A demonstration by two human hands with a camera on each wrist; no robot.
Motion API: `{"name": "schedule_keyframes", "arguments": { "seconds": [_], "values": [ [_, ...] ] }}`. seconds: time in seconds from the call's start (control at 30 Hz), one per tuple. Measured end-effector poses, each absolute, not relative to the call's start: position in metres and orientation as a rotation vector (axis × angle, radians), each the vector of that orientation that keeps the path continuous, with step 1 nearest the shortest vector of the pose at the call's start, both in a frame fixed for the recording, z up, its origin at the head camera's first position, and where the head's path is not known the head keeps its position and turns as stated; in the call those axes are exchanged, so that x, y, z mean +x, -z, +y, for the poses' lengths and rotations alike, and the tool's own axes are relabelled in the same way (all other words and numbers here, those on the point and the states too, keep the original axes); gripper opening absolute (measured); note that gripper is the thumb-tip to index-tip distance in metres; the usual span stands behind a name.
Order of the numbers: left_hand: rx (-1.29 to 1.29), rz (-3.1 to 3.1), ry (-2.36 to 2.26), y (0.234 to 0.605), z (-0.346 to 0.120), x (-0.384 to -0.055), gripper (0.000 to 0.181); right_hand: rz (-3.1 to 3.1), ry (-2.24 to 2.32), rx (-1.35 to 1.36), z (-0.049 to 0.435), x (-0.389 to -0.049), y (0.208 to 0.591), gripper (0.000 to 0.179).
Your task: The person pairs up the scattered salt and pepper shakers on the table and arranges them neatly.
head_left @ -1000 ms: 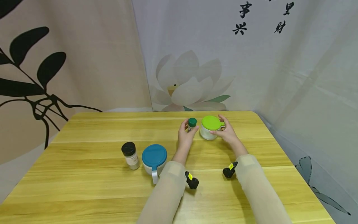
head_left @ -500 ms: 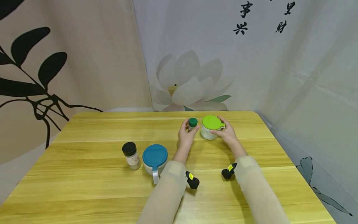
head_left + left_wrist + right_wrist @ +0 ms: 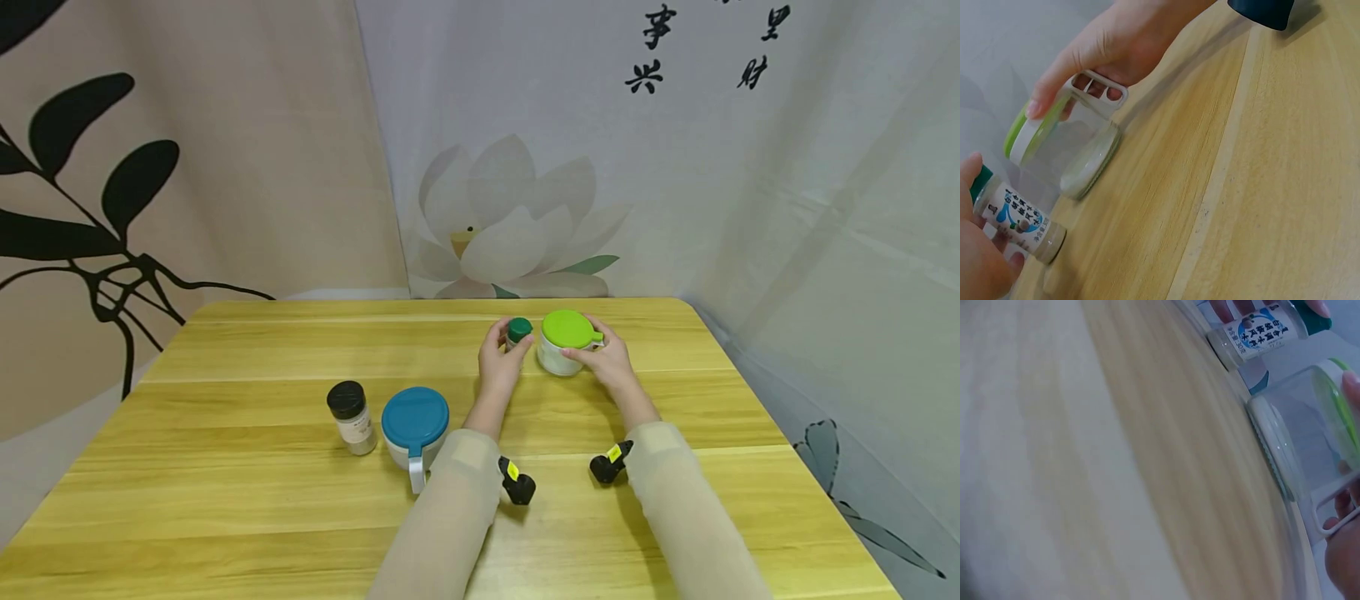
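At the back of the table, my left hand (image 3: 500, 367) grips a small spice bottle (image 3: 1016, 215) with a green cap and a printed label. Just right of it, my right hand (image 3: 609, 357) holds a clear seasoning jar (image 3: 558, 357) with a lime-green lid. In the left wrist view the right thumb lies against the lid's rim, and other fingers are at the white handle (image 3: 1100, 94). White contents cover the jar's bottom. Bottle and jar stand close together, apart. The right wrist view shows the bottle (image 3: 1260, 332) and jar (image 3: 1304, 431) at the table surface.
A black-capped shaker bottle (image 3: 356, 429) and a blue-lidded jar (image 3: 415, 417) with a handle stand left of my left forearm. The wooden table (image 3: 225, 500) ends at a printed curtain (image 3: 525, 125) behind. Black wrist cameras sit on both sleeves.
The green-capped bottle has shifted very slightly right within my left hand's grip. My right wrist has moved a little left and toward me; the lime-lidded jar has stayed in place.
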State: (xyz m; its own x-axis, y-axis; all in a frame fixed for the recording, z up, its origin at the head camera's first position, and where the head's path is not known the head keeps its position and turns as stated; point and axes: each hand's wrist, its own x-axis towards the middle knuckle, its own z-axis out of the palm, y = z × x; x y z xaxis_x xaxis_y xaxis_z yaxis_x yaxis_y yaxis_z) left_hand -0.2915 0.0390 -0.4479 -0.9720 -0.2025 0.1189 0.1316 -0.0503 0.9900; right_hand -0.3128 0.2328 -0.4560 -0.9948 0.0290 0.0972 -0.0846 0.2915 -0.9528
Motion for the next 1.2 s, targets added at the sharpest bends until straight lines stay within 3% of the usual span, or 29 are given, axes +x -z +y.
{"name": "schedule_keyframes", "arguments": {
  "seconds": [0.63, 1.2],
  "values": [
    [0.009, -2.034, 2.029, 0.453, 0.041, -0.287, 0.037, -2.325, -1.75, -0.038, 0.221, -0.306, 0.462, 0.079],
    [-0.046, -2.028, 2.011, 0.454, 0.042, -0.279, 0.042, -2.277, -1.71, -0.038, 0.217, -0.298, 0.463, 0.083]
  ]
}}
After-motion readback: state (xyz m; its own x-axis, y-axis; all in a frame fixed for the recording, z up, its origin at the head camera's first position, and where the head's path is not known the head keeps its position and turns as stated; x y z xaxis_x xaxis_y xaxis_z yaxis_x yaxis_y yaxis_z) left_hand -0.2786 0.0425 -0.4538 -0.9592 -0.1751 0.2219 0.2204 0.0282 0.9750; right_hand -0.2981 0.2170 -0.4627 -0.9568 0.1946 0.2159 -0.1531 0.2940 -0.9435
